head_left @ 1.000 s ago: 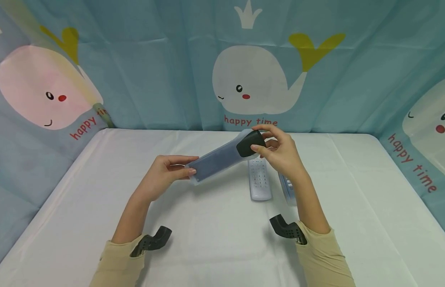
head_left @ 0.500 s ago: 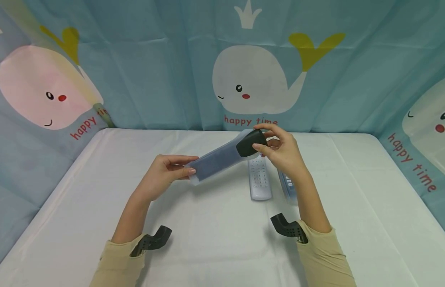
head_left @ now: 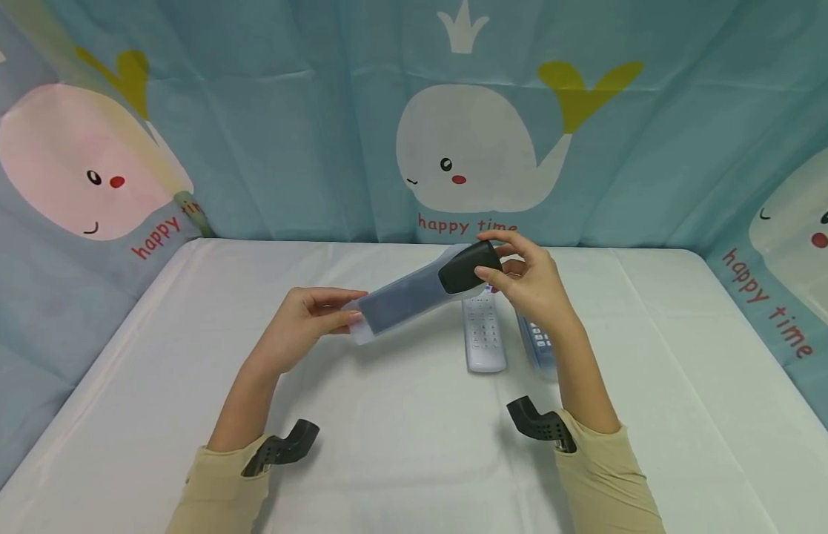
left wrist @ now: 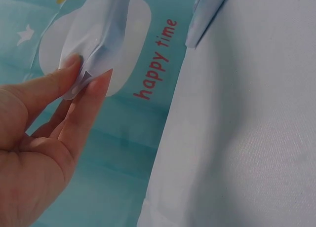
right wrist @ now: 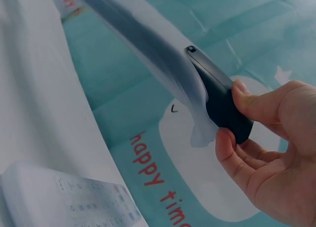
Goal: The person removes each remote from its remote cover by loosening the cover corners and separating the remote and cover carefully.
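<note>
A black remote control (head_left: 468, 268) lies mostly inside a translucent sleeve (head_left: 407, 300), held up at a slant above the table. Its bare end sticks out of the sleeve's mouth at upper right. My right hand (head_left: 528, 282) grips that bare end between thumb and fingers, as the right wrist view shows of the dark remote end (right wrist: 224, 101). With thumb and fingertips, my left hand (head_left: 300, 326) pinches the sleeve's closed lower-left end. In the left wrist view the pinched sleeve tip (left wrist: 81, 79) looks pale. The remote's button side is hidden.
A pale remote in a clear cover (head_left: 483, 334) lies on the white-covered table (head_left: 387, 445), below the raised remote. Right of it is a blue-grey covered remote (head_left: 539, 348), partly hidden by the right forearm. A whale-print curtain (head_left: 287, 148) stands behind the table.
My right hand has drawn slightly right, and more of the black remote shows outside the sleeve. A wider gap shows at the sleeve's left end. The left hand has barely moved.
</note>
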### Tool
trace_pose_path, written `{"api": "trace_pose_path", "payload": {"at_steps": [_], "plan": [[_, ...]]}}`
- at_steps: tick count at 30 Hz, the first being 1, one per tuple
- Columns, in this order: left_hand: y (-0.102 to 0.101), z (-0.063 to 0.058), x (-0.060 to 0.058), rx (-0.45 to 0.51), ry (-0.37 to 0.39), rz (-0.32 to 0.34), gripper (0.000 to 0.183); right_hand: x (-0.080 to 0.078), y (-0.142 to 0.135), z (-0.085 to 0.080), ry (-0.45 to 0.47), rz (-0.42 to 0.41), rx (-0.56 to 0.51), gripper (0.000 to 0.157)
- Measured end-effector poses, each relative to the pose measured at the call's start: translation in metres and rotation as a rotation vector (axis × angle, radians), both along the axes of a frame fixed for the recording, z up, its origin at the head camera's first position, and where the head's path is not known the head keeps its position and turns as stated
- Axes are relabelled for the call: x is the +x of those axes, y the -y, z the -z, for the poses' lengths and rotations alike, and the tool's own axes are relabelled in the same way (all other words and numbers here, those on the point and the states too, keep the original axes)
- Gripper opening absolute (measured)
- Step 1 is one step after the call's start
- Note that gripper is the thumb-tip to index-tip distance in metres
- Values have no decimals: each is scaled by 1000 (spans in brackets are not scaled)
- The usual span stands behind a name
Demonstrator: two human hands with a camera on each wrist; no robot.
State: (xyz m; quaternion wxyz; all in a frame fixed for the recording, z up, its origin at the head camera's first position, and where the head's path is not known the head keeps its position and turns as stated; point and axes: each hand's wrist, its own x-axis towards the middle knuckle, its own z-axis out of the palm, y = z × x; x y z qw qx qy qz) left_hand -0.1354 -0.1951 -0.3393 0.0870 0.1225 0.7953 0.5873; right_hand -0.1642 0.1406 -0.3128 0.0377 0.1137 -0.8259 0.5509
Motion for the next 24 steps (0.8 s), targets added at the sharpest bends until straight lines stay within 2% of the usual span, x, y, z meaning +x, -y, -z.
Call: {"api": "trace_pose_path", "payload": {"at_steps": [24], "plan": [[4, -1, -1, 2, 19, -1, 39, -2, -6, 1, -7, -1, 0, 50]]}}
